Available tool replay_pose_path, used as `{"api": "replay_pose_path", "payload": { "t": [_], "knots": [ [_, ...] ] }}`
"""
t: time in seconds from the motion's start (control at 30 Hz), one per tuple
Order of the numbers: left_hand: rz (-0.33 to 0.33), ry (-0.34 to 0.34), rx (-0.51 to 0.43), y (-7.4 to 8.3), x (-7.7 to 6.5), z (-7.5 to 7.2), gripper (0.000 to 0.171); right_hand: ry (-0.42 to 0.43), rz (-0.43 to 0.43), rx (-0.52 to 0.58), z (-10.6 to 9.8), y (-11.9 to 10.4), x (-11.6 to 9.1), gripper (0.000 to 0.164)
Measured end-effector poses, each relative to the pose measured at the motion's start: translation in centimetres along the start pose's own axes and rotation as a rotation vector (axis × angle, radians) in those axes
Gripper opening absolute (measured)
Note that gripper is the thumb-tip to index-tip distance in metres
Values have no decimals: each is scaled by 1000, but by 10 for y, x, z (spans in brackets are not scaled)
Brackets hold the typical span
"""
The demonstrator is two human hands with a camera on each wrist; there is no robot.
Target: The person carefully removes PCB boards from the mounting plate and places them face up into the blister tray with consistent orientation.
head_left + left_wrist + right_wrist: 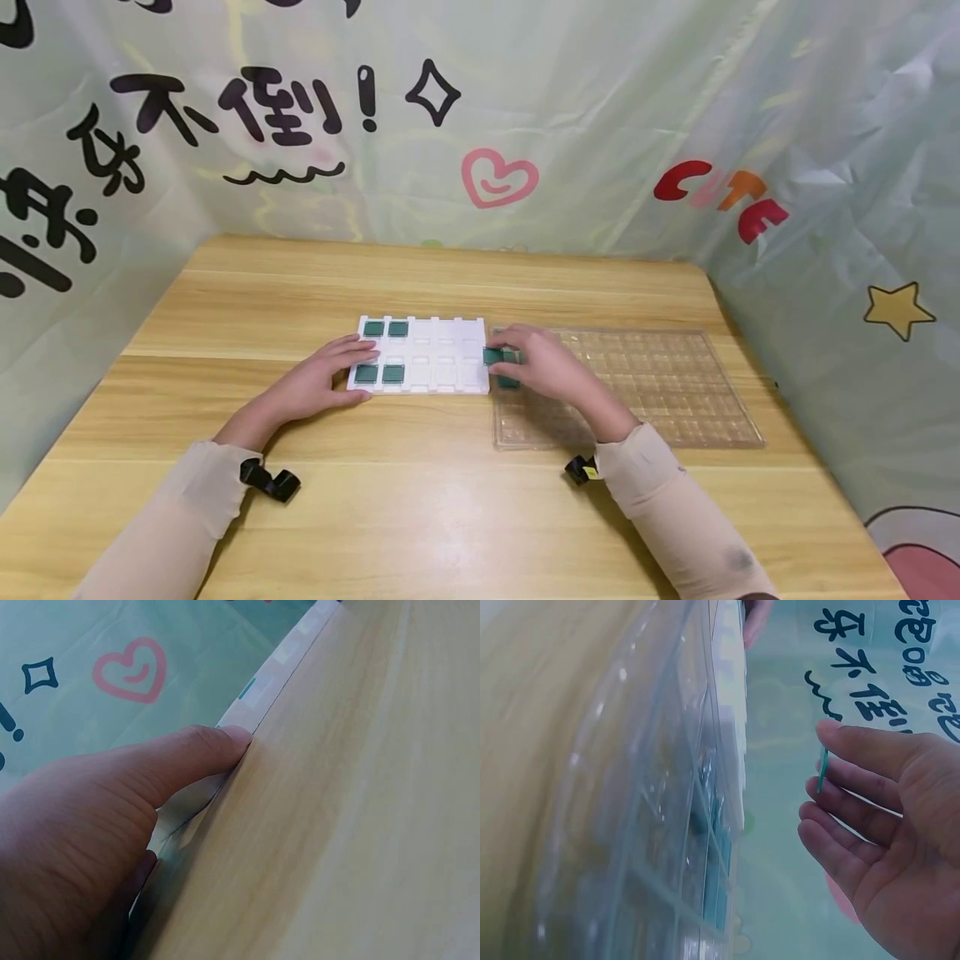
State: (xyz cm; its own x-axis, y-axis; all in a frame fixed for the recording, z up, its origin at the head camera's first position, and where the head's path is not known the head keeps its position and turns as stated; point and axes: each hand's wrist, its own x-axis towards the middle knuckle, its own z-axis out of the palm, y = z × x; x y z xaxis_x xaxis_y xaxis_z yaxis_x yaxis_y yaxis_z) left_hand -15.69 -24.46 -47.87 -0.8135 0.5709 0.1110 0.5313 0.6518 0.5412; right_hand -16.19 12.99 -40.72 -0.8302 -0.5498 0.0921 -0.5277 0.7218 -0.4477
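Observation:
A white compartment tray lies on the table, with two green chips in its back row and two more in its front row, at the left. My left hand holds the tray's left end, fingers over it and the thumb against its front edge. Beyond the tray's right end, my right hand pinches a thin green chip between thumb and fingers, raised above a clear plastic tray. Other green chips sit in the clear tray, partly hidden beneath that hand.
The wooden table extends in front of and behind both trays. A printed cloth hangs around its back and sides. A black wrist device sits on the left cuff and another on the right.

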Motion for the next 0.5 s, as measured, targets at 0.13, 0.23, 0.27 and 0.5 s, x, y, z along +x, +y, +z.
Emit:
{"api": "replay_pose_path", "payload": {
  "t": [0.13, 0.23, 0.27, 0.5],
  "knots": [
    [-1, 0, -4, 0, 0, 0, 68, 4, 15, 12, -4, 4, -5, 36],
    [-3, 3, -1, -1, 1, 0, 68, 6, 33, 30, -8, 7, -7, 35],
    [-3, 4, -1, -1, 1, 0, 68, 6, 38, 34, -10, 8, -8, 34],
    [-11, 1, -5, 0, 0, 0, 68, -6, 81, 41, -14, 18, -16, 33]
  ]
}}
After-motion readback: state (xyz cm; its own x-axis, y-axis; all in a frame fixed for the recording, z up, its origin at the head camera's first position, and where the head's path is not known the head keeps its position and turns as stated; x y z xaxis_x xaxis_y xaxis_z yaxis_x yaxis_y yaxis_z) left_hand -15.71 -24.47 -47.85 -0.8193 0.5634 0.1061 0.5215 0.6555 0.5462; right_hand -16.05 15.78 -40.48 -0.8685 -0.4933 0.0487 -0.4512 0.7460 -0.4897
